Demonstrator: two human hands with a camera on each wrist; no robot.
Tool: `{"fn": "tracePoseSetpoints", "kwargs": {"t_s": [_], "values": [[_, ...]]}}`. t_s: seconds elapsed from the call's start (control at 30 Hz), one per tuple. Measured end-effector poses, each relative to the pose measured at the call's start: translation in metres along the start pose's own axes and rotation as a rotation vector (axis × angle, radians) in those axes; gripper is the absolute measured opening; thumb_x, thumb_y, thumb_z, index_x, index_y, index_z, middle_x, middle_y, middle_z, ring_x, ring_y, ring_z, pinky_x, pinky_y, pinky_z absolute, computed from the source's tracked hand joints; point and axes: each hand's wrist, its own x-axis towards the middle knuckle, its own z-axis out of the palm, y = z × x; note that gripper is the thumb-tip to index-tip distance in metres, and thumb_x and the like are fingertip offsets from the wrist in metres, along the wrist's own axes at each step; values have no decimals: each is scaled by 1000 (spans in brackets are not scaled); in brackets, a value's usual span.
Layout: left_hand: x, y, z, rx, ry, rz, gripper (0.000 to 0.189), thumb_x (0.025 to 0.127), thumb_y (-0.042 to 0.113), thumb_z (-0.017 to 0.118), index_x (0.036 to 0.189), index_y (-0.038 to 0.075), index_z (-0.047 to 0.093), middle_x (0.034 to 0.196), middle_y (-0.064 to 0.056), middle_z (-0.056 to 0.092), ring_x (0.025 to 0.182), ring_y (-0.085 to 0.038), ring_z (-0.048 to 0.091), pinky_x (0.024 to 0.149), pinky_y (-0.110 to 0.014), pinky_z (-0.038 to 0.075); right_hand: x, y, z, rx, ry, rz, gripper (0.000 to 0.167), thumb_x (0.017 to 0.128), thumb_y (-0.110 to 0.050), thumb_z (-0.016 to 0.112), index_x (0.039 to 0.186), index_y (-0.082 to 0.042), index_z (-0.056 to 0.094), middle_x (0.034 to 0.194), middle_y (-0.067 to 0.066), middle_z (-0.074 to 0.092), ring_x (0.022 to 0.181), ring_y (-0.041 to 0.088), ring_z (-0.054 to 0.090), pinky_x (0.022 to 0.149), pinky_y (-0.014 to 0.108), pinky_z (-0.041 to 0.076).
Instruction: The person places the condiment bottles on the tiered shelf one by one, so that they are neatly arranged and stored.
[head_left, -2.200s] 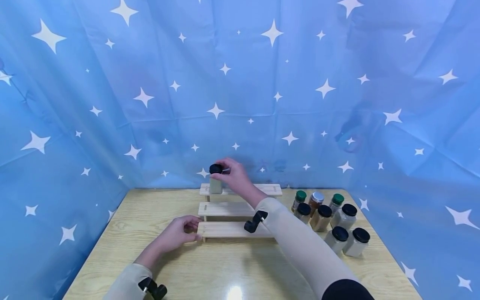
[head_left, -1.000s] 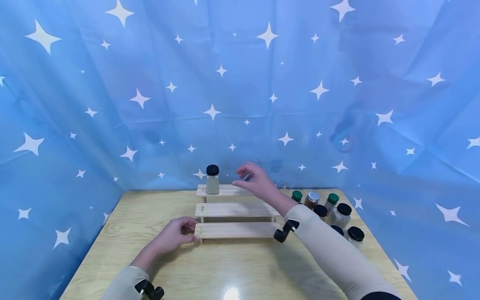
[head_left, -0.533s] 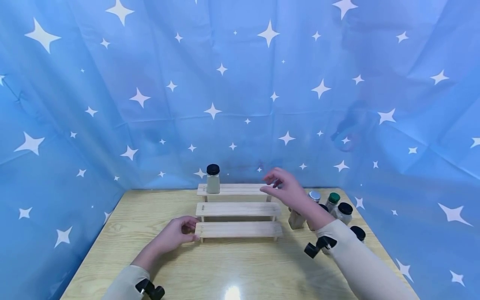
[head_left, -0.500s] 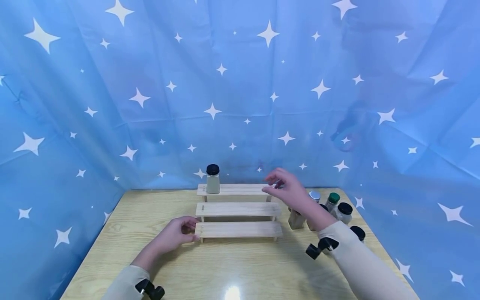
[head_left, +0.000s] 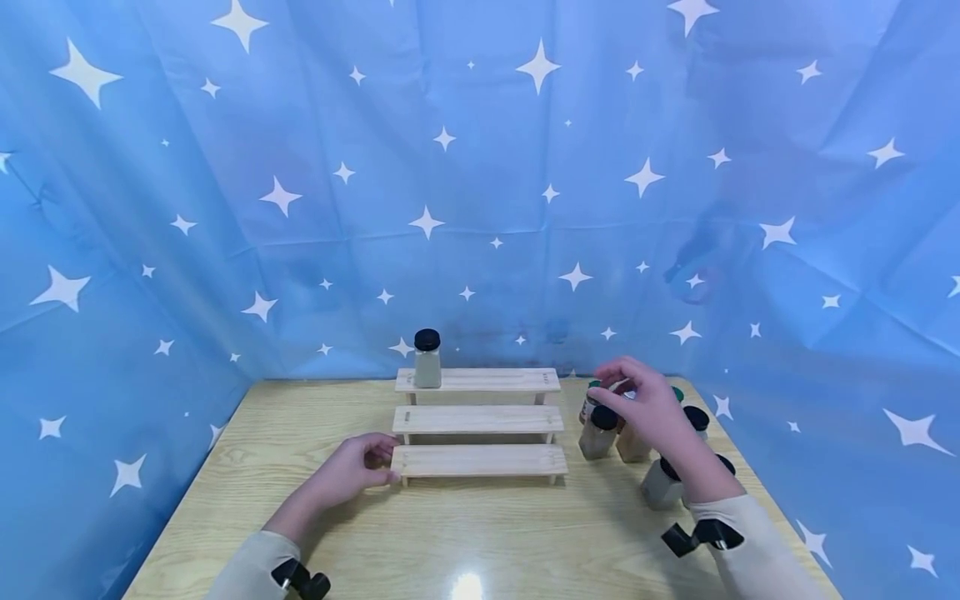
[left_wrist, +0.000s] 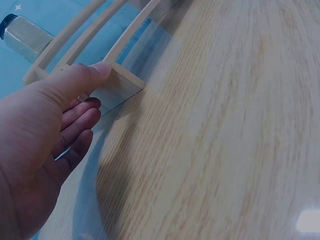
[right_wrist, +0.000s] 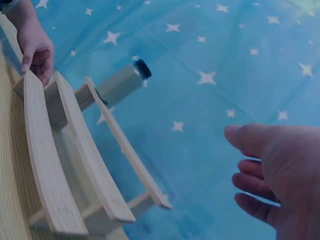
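- The left hand (head_left: 352,471) is gripping the near left corner of the wooden rack (head_left: 480,461); its thumb is pressing on the front shelf's end while a finger is bracing behind it, and the other fingers are curving loosely alongside.
- The rack is standing on the worktop (head_left: 465,533), its three shelves rising in steps toward the back.
- A black-lidded jar (head_left: 427,368) with pale contents is standing upright on the back shelf, near the left end.
- The right hand (head_left: 652,408) is hovering over the cluster of jars to the right of the rack, its fingers bending slightly and its thumb staying apart from them.
- Below its thumb, a green-capped bottle (head_left: 587,410) is standing just behind a black-lidded jar of brownish contents (head_left: 597,436); a greyish jar (head_left: 662,486) is standing nearer the front, and the hand and forearm are partly hiding others.
- A blue star-patterned curtain (head_left: 480,175) is hanging behind the worktop.
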Motion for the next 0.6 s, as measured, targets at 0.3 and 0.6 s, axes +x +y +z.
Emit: {"fn": "tracePoseSetpoints", "kwargs": {"t_s": [0.3, 0.6], "values": [[-2, -1, 1, 21, 5, -7, 58, 89, 24, 95, 137, 3, 70, 116, 1, 75, 109, -20, 70, 98, -34, 58, -24, 19, -28, -54, 30, 16, 20, 104, -18, 81, 122, -9, 76, 113, 9, 73, 96, 21, 70, 79, 27, 59], [-1, 2, 0, -2, 3, -25, 58, 89, 24, 95, 138, 2, 70, 117, 0, 76, 109, -20, 71, 97, -35, 58, -52, 36, -43, -74, 70, 60, 22, 103, -13, 81, 122, -5, 75, 113, 12, 71, 89, 11, 68, 72, 25, 58]]}}
